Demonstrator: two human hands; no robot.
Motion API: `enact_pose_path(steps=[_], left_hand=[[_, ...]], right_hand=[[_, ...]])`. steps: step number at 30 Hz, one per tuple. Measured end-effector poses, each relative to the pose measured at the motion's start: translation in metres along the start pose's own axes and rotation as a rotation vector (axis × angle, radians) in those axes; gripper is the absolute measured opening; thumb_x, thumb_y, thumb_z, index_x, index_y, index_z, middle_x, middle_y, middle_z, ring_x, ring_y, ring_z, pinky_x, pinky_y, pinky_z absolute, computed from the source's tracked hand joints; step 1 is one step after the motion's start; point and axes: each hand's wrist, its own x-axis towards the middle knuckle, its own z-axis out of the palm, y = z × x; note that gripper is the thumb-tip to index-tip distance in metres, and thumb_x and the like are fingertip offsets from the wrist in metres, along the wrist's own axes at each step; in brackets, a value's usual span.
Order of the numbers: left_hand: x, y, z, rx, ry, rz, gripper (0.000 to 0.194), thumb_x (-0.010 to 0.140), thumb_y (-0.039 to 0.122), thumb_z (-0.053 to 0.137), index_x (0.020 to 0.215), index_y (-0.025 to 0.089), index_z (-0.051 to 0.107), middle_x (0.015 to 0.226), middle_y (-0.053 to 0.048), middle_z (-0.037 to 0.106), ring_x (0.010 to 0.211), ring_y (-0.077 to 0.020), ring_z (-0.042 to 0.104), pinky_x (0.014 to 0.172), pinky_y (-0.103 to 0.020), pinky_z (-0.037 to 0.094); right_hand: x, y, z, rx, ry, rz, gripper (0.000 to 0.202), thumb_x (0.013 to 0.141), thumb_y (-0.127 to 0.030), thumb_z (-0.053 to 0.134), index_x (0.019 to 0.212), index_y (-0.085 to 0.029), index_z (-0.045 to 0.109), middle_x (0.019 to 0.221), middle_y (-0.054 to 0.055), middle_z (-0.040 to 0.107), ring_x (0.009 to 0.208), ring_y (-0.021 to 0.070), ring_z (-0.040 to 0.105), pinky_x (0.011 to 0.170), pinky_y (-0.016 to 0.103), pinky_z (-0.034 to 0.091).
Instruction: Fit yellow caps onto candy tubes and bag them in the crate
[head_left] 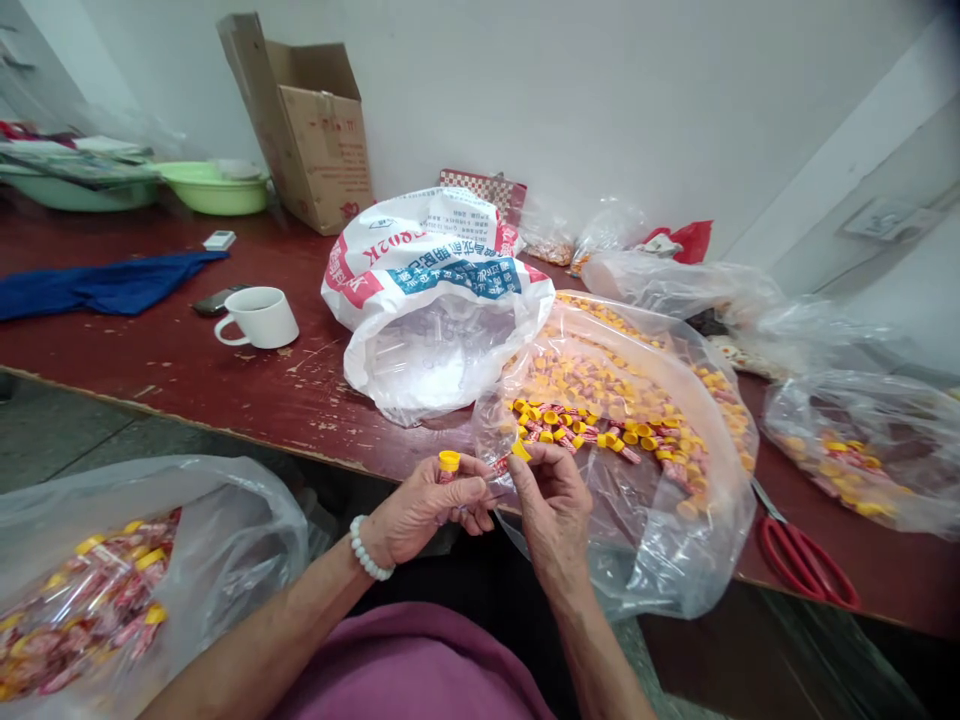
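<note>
My left hand (442,497), with a pale bead bracelet (369,550) on its wrist, is closed around a small tube with a yellow cap (448,462). Close on its right, my right hand (553,505) pinches a second small piece with a yellow cap (520,452) and a red printed body. Clear plastic lies between the fingertips. Just beyond the hands, a large clear bag (667,545) lies open on the table, full of yellow-capped red-and-white pieces (577,425). At lower left, another clear bag (247,510) holds several wrapped yellow-capped pieces (90,590).
A white printed sack (442,270) stands open on the red table (150,365). Left of it are a white mug (259,318), a blue cloth (112,283), a cardboard box (322,150) and a green basin (214,188). Red-handled scissors (806,560) lie near the right edge beside a smaller bag (862,450).
</note>
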Motion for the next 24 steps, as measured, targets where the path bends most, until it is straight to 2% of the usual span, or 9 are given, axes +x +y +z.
enact_pose_path(steps=[4, 6, 8, 10, 13, 15, 19, 24], left_hand=[[-0.002, -0.001, 0.002, 0.007, 0.009, -0.005, 0.026, 0.078, 0.033, 0.067, 0.092, 0.012, 0.059, 0.076, -0.006, 0.064, 0.059, -0.0143, 0.063, 0.056, -0.025, 0.047], [-0.002, -0.002, 0.002, 0.005, 0.029, 0.000, 0.027, 0.079, 0.034, 0.065, 0.092, 0.012, 0.061, 0.076, -0.006, 0.064, 0.059, -0.0145, 0.063, 0.055, -0.024, 0.047], [-0.002, -0.003, 0.003, -0.012, 0.044, 0.001, 0.026, 0.080, 0.036, 0.063, 0.090, 0.011, 0.062, 0.076, -0.006, 0.064, 0.058, -0.0141, 0.062, 0.054, -0.024, 0.046], [-0.002, -0.003, 0.006, -0.050, 0.049, 0.000, 0.025, 0.080, 0.037, 0.063, 0.084, 0.012, 0.061, 0.070, -0.004, 0.062, 0.055, -0.0131, 0.060, 0.053, -0.024, 0.046], [-0.003, -0.002, 0.011, -0.108, 0.056, -0.004, 0.026, 0.079, 0.037, 0.064, 0.078, 0.012, 0.060, 0.063, -0.002, 0.059, 0.051, -0.0110, 0.055, 0.050, -0.022, 0.044], [-0.004, -0.002, 0.013, -0.131, 0.074, -0.024, 0.026, 0.077, 0.037, 0.066, 0.080, 0.012, 0.061, 0.063, -0.003, 0.060, 0.051, -0.0103, 0.054, 0.048, -0.020, 0.042], [-0.004, -0.004, 0.013, -0.171, 0.078, -0.042, 0.024, 0.078, 0.034, 0.066, 0.081, 0.011, 0.062, 0.063, -0.006, 0.063, 0.055, -0.0117, 0.057, 0.049, -0.018, 0.040], [0.002, -0.013, 0.012, -0.400, 0.000, -0.189, 0.026, 0.076, 0.034, 0.066, 0.075, 0.009, 0.064, 0.059, -0.006, 0.062, 0.057, -0.0145, 0.059, 0.059, -0.024, 0.047]], right_hand=[[0.000, -0.001, -0.001, -0.002, 0.113, -0.043, 0.019, 0.080, -0.033, 0.064, 0.088, -0.019, 0.054, 0.077, -0.002, 0.057, 0.069, 0.0110, 0.054, 0.065, 0.024, 0.045], [0.000, -0.002, -0.004, -0.027, 0.118, -0.049, 0.018, 0.082, -0.034, 0.062, 0.089, -0.020, 0.054, 0.078, -0.002, 0.057, 0.069, 0.0114, 0.054, 0.066, 0.024, 0.045], [-0.001, -0.004, -0.007, -0.124, 0.012, -0.083, 0.015, 0.084, -0.034, 0.059, 0.091, -0.021, 0.055, 0.080, 0.000, 0.058, 0.072, 0.0129, 0.055, 0.068, 0.027, 0.046], [-0.003, -0.006, -0.010, -0.278, -0.146, -0.170, 0.018, 0.084, -0.034, 0.058, 0.097, -0.022, 0.056, 0.092, 0.004, 0.060, 0.084, 0.0169, 0.057, 0.076, 0.032, 0.047], [-0.005, -0.008, -0.013, -0.470, -0.287, -0.335, 0.046, 0.071, -0.042, 0.071, 0.108, -0.023, 0.052, 0.118, 0.010, 0.053, 0.112, 0.0253, 0.049, 0.094, 0.044, 0.041], [-0.005, -0.008, -0.013, -0.519, -0.310, -0.411, 0.066, 0.060, -0.046, 0.079, 0.113, -0.023, 0.046, 0.125, 0.012, 0.048, 0.118, 0.0282, 0.045, 0.098, 0.047, 0.038], [-0.008, -0.006, -0.012, -0.529, -0.301, -0.437, 0.079, 0.055, -0.043, 0.083, 0.117, -0.022, 0.039, 0.120, 0.012, 0.050, 0.114, 0.0278, 0.048, 0.096, 0.046, 0.041], [-0.013, -0.007, -0.008, -0.531, -0.275, -0.387, 0.067, 0.057, -0.035, 0.078, 0.112, -0.021, 0.042, 0.105, 0.007, 0.056, 0.097, 0.0237, 0.055, 0.084, 0.038, 0.047]])
